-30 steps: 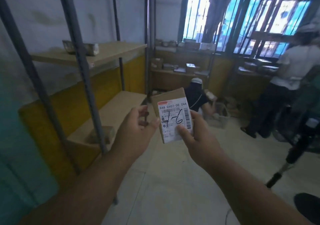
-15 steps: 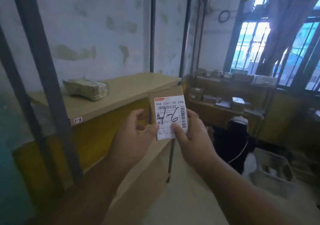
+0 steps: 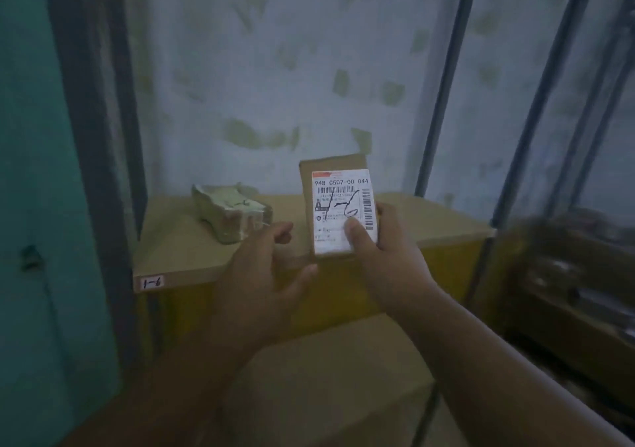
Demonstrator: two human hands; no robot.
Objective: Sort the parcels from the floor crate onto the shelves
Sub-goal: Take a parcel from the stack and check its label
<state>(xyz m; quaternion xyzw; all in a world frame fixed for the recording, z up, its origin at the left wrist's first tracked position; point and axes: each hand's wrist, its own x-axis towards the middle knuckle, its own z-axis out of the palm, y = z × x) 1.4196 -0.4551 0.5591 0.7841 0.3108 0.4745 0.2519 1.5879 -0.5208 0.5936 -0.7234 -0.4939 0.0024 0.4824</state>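
Teal wall (image 3: 31,171) fills the far left, with a dark upright post (image 3: 99,102) of the rack beside it. Right of the post a wooden shelf (image 3: 178,250) runs across, and a small white tag (image 3: 151,282) on its near edge at the left reads "1-6". On the shelf's left part lies a taped parcel (image 3: 231,213), wrapped in clear film, resting flat and touching nothing else. Near it, the left hand (image 3: 264,285) is raised in front of the shelf edge with its fingers spread and loosely bent, holding nothing; its thumb tip reaches just beside the lower left corner of the cardboard parcel (image 3: 338,206), though contact cannot be told. That brown parcel stands upright over the shelf, its white label (image 3: 343,211) facing the camera with "1-6" handwritten across the barcode. The right hand (image 3: 388,257) grips it from the right, thumb pressed on the label's lower part and fingers wrapped behind. Further right stand more dark posts (image 3: 443,78) and a blurred neighbouring shelf (image 3: 567,274).
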